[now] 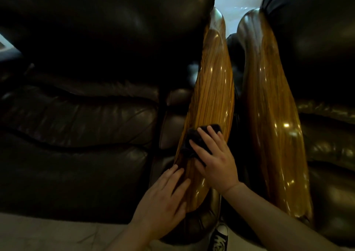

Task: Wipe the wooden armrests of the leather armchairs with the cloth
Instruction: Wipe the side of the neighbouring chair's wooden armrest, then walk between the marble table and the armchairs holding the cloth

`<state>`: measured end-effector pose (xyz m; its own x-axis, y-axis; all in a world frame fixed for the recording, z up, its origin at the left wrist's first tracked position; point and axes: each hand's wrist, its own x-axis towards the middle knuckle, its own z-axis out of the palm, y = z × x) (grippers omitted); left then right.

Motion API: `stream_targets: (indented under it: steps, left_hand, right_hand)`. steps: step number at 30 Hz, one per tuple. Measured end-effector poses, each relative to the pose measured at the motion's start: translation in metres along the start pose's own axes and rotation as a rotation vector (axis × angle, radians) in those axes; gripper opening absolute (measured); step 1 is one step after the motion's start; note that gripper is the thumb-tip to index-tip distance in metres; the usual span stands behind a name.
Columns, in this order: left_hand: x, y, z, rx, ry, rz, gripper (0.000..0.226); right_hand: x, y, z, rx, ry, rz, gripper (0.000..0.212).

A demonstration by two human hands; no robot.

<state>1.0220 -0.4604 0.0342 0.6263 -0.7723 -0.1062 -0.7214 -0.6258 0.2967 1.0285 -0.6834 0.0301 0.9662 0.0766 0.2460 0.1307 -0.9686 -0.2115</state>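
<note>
Two glossy wooden armrests run side by side up the middle of the head view. The left armrest (213, 89) belongs to the dark leather armchair on the left (76, 116); the right armrest (269, 106) belongs to the armchair on the right (326, 58). A small dark cloth (189, 143) lies on the lower part of the left armrest. My right hand (217, 160) presses flat on the cloth, fingers spread. My left hand (165, 199) rests flat on the near end of the same armrest, holding nothing.
A narrow dark gap (237, 104) separates the two armrests. Pale carpet (48, 233) shows at the bottom left, and a black-and-white sneaker (220, 237) stands on the floor between the chairs. A bright floor patch (236, 5) lies beyond the chairs.
</note>
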Motion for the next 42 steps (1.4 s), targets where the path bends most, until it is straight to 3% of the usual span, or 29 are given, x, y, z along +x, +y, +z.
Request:
stream_targets:
  steps: [7, 11, 15, 18, 22, 27, 31, 42]
  left_hand:
    - [-0.063, -0.019, -0.017, -0.1, 0.036, -0.201, 0.049]
    - [-0.091, -0.015, -0.017, -0.185, 0.026, -0.361, 0.051]
    - [-0.117, 0.013, -0.02, -0.23, 0.095, -0.555, 0.056]
    - [-0.139, 0.038, -0.034, -0.229, 0.056, -0.759, 0.06]
    - [-0.182, 0.083, -0.074, -0.204, 0.088, -0.945, 0.068]
    - [-0.241, 0.131, -0.119, -0.119, 0.239, -1.086, 0.062]
    - [-0.28, 0.17, -0.143, -0.094, 0.24, -1.138, 0.063]
    - [-0.384, 0.245, -0.165, -0.07, 0.342, -1.3, 0.067]
  right_hand:
    - [-0.044, -0.045, 0.021, 0.037, -0.049, -0.136, 0.045]
    - [-0.052, -0.059, 0.033, 0.041, -0.196, -0.369, 0.042]
    - [-0.036, -0.083, 0.013, 0.054, -0.364, -0.498, 0.026]
    - [-0.027, -0.112, -0.018, 0.104, -0.538, -0.391, 0.038]
    - [-0.025, -0.156, -0.085, 0.266, -0.542, -0.243, 0.058]
    - [-0.031, -0.199, -0.174, 0.328, -0.616, -0.263, 0.057]
    - [-0.045, -0.225, -0.227, 0.338, -0.622, -0.319, 0.055]
    - [-0.107, -0.297, -0.301, 0.331, -0.653, -0.463, 0.052]
